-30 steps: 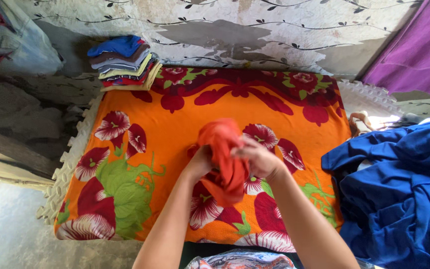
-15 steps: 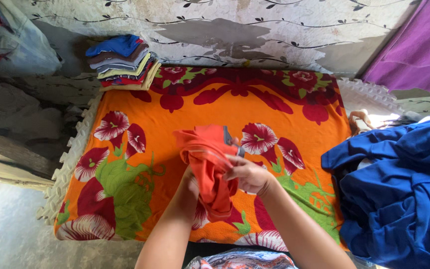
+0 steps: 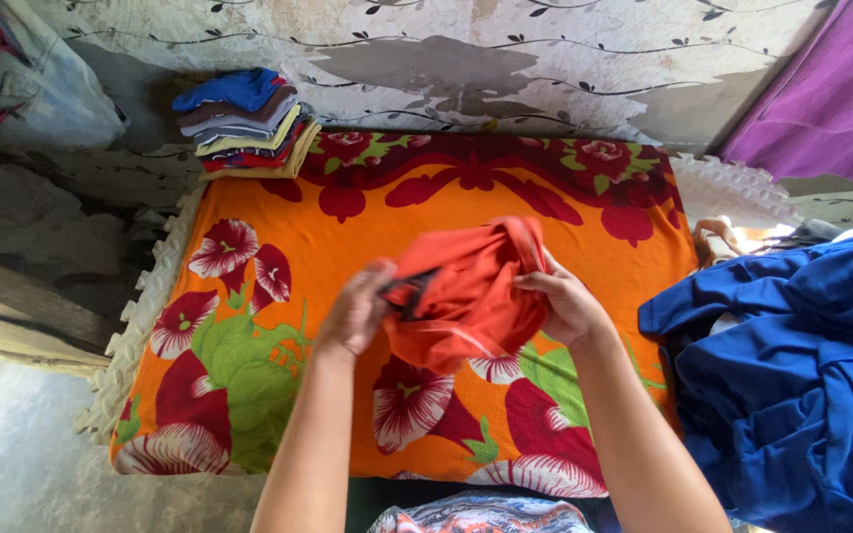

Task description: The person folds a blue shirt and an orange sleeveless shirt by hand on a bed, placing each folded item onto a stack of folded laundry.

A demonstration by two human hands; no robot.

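Left hand [image 3: 355, 313] and right hand [image 3: 569, 306] grip opposite sides of crumpled orange cloth garment [image 3: 466, 296], held just above orange floral blanket [image 3: 348, 237]. Stack of folded multicoloured clothes [image 3: 246, 120] at blanket's far left corner. Heap of blue fabric [image 3: 792, 365] beside blanket's right edge. Purple cloth [image 3: 831, 99] far right.

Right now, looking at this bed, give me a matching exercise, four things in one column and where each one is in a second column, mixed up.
Things:
1. orange garment
2. stack of folded clothes
3. blue cloth heap
4. purple cloth

Places:
A. far left corner of the floral blanket
B. hanging at the upper right
C. held between the left hand and right hand
D. piled on the right, beside the blanket

Pairs: 1-C, 2-A, 3-D, 4-B
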